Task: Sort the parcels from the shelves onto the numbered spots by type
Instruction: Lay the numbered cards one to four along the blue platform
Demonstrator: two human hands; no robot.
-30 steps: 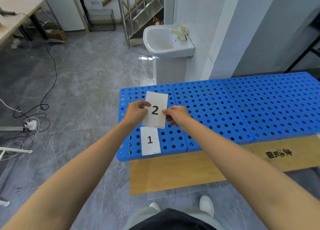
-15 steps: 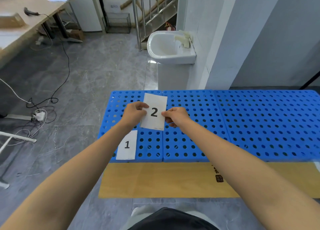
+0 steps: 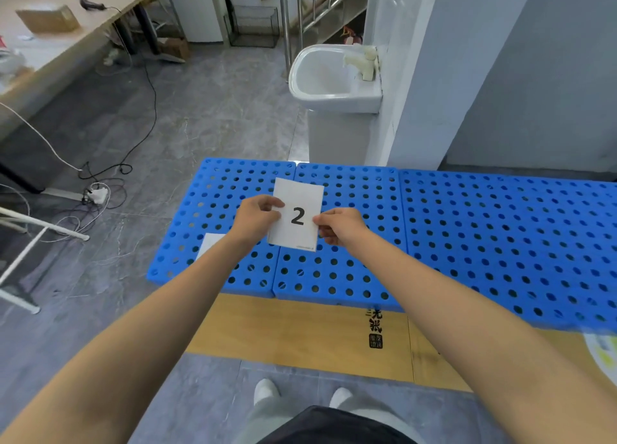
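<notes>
Over the blue pallet, left hand and right hand each pinch the 2 card by its sides; I'd lay it flat, clear of the white card.

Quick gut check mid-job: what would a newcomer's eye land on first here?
The white card marked 2, pinched at its side edges by the left hand and right hand, over the blue perforated panels. Behind them, a white sink stands against the wall.
</notes>
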